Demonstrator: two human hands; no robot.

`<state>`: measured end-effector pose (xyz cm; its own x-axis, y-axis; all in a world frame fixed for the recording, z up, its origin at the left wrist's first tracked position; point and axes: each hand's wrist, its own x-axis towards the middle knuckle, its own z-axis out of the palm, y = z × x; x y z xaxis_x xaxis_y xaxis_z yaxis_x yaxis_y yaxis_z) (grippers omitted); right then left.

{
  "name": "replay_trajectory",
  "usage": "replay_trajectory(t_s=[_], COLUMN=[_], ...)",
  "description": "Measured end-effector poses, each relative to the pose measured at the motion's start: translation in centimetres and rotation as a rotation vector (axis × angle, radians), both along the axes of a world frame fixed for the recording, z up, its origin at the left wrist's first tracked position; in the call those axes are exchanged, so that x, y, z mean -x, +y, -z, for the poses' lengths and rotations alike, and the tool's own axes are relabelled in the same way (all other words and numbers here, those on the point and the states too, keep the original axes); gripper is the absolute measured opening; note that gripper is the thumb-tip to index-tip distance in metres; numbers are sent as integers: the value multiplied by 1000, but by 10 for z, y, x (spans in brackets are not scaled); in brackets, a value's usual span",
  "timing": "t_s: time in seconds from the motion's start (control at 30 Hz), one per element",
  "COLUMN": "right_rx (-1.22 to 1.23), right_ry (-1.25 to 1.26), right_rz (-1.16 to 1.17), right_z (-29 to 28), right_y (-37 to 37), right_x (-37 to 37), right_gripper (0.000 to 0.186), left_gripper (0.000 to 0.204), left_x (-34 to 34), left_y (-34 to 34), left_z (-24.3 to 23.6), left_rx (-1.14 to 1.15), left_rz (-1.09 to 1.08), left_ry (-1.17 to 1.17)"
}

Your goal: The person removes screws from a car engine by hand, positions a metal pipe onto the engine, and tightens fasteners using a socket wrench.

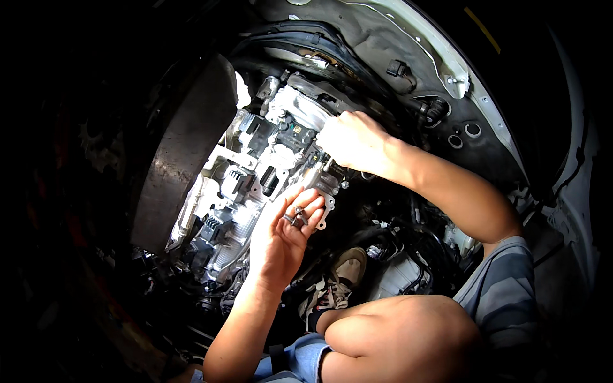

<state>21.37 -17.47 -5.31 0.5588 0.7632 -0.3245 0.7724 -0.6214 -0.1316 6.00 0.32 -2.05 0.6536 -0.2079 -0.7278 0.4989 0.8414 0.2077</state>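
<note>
Silver cast-metal engine (280, 155), in the open bay: assembly judged incomplete. Black ribbed plastic modules (237, 183): seated on its top, apparently in place. Dark oval opening (269, 182): uncovered. Small grey metal bolts (297, 218): out of the engine, in the left hand (281, 239), palm up, loosely cupped; count unclear, whether removed or awaiting fitting undetermined. Right hand (354, 139): fingers curled at the engine's right side; fingertips hidden, glare-washed, grasp cannot be told. Surroundings: lost in black.

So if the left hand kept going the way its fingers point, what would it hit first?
Probably the grey metal engine part just past the fingers, then perhaps the right hand; depth is unclear.
</note>
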Motion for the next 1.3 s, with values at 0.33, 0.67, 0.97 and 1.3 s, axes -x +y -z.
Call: replay_trajectory(t_s=[0.33,0.67,0.97,1.3], right_rx=[-12,-7,-375,-717], right_ry=[62,149,228,164], right_rz=[-32,78,372,495], right_z=[-24,-15,-37,-64], right_y=[12,3,-6,-26], right_x=[-8,-8,14,150], right_gripper=[10,30,26,29], left_gripper=[41,39,46,49], left_x=[0,2,-1,18], left_y=[3,5,-3,-49], left_z=[-3,1,-7,-9], left_rx=[-23,-34,-85,-94], left_rz=[8,13,73,246], left_ry=[28,24,-102,-260])
